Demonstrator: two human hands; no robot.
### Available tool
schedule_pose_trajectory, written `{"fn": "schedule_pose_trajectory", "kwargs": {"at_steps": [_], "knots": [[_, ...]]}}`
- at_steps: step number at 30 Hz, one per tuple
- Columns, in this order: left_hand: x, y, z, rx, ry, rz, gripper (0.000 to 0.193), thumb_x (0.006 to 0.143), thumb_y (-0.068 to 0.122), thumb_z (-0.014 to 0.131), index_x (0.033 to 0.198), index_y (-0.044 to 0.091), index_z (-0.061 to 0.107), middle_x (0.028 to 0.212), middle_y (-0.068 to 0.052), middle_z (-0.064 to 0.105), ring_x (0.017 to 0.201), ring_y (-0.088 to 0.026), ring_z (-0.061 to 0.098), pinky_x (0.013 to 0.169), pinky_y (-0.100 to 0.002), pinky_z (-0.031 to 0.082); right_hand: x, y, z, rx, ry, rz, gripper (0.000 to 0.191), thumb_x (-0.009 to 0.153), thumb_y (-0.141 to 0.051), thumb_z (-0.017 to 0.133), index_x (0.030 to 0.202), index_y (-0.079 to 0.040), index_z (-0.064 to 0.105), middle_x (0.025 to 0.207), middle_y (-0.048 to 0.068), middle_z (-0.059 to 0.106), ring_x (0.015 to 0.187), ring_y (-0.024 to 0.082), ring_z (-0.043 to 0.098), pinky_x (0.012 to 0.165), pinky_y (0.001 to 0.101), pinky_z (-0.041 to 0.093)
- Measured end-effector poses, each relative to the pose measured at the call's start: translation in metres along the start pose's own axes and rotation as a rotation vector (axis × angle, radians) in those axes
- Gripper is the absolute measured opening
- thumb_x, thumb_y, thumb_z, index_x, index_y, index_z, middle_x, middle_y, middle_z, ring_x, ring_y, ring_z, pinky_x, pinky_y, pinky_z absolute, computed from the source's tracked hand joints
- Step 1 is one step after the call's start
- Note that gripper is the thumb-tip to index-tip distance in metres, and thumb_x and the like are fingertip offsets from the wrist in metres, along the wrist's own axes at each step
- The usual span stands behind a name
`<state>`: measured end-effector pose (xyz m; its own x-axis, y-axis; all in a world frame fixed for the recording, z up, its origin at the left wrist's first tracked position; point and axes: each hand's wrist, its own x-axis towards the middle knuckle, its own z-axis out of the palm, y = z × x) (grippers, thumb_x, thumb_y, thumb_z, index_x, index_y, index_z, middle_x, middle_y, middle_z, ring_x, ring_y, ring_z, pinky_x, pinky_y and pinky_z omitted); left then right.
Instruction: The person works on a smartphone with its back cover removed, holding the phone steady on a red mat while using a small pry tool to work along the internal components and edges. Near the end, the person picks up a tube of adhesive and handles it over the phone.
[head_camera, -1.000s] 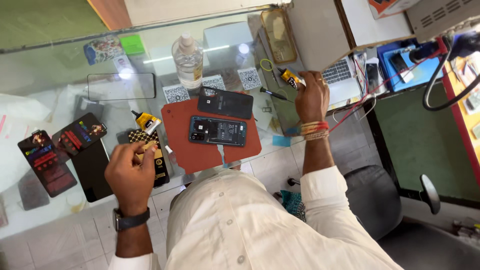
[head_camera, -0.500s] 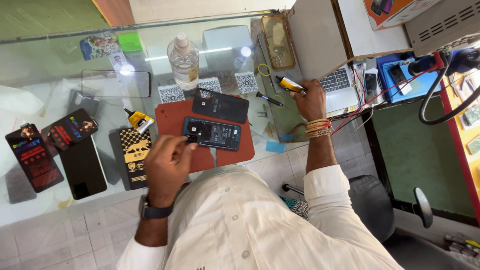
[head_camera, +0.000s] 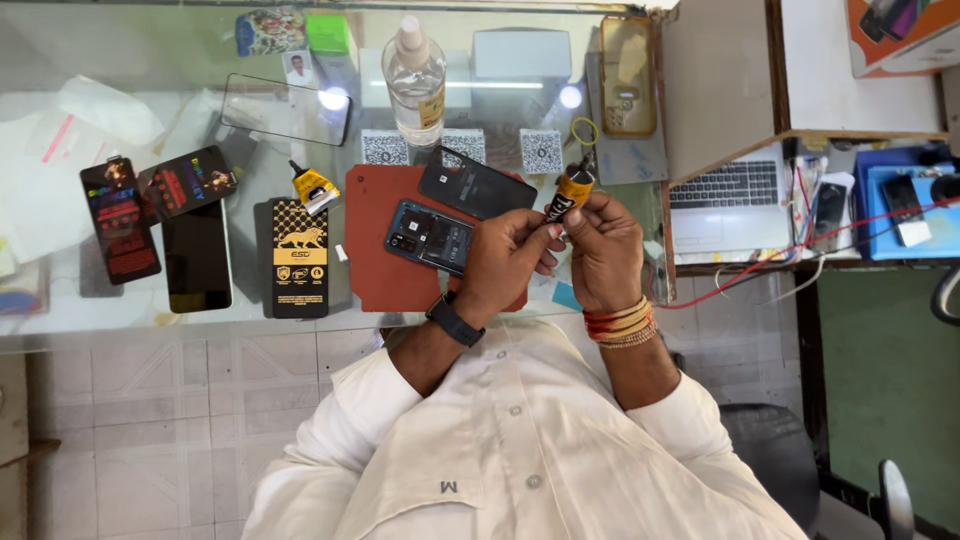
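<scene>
We pinch a small yellow-black glue tube with both hands, left hand and right hand fingers pressed on its base. Its long axis tilts, nozzle up-away, above the red rubber mat edge. Open glass lies left of the opened blue phone.

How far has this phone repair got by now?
Done: the dark back cover is off and lies beside the opened phone on the red mat. In hand: both the left hand and the right hand grip a small yellow glue tube. Left: no glue shows on the phone, and the cover is not refitted.
</scene>
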<state>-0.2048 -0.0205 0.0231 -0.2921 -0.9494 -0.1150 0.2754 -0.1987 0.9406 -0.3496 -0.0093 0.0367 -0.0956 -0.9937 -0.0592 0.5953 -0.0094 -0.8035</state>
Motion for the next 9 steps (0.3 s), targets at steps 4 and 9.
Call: {"fn": "schedule_pose_trajectory", "kwargs": {"at_steps": [4, 9], "knots": [[0.002, 0.004, 0.001, -0.171, 0.063, -0.063, 0.012, 0.097, 0.006, 0.062, 0.097, -0.002, 0.07, 0.079, -0.01, 0.075, 0.061, -0.011, 0.071, 0.053, -0.026, 0.059, -0.004, -0.003, 0.005, -0.57, 0.062, -0.291, 0.03, 0.093, 0.005, 0.07, 0.12, -0.004, 0.059, 0.109, 0.015, 0.072, 0.092, 0.016, 0.07, 0.082, 0.0283, 0.057], [-0.017, 0.03, -0.02, -0.33, 0.081, -0.094, 0.012, 0.102, 0.003, 0.064, 0.094, -0.004, 0.071, 0.075, -0.011, 0.071, 0.055, -0.012, 0.062, 0.046, -0.023, 0.05, -0.009, -0.013, -0.006, -1.126, -0.361, -0.7, 0.051, 0.087, 0.007, 0.079, 0.133, -0.01, 0.066, 0.125, 0.015, 0.065, 0.107, 0.028, 0.071, 0.09, 0.0303, 0.059]]}}
